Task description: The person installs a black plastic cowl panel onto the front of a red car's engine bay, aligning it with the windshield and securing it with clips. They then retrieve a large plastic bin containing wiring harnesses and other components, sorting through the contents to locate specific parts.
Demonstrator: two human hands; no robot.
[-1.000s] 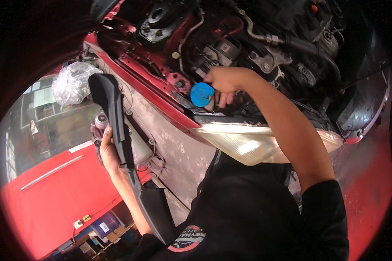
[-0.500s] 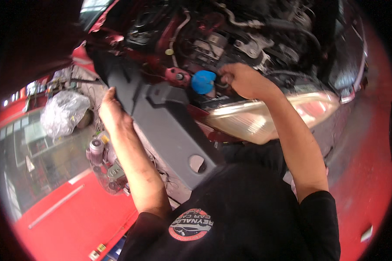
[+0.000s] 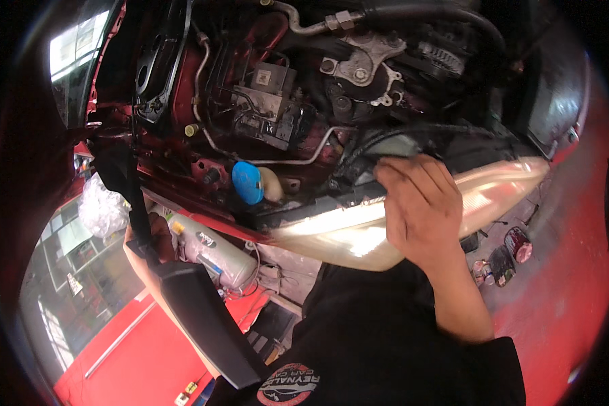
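My left hand, partly hidden, grips a long dark plastic cover panel, now seen nearly edge-on, outside the car's front corner. The panel's narrow upper part reaches the fender, and its wide lower end hangs close to my shirt. Over the yellowed headlight is my right hand. Its fingers are bent and held together at the lamp's upper rear edge, and whatever is under the fingertips is hidden. To its left a blue cap sits on a pale filler neck.
The open engine bay holds a metal bracket, a block with pipes and a bent metal line. Beyond the left side are a grey tank, a clear plastic bundle and a red-framed glass case. Small items lie right.
The panel has turned from broad face to edge-on and swung left and down with my left hand. My right hand has left the blue cap's side and come over the headlight. The view has shifted.
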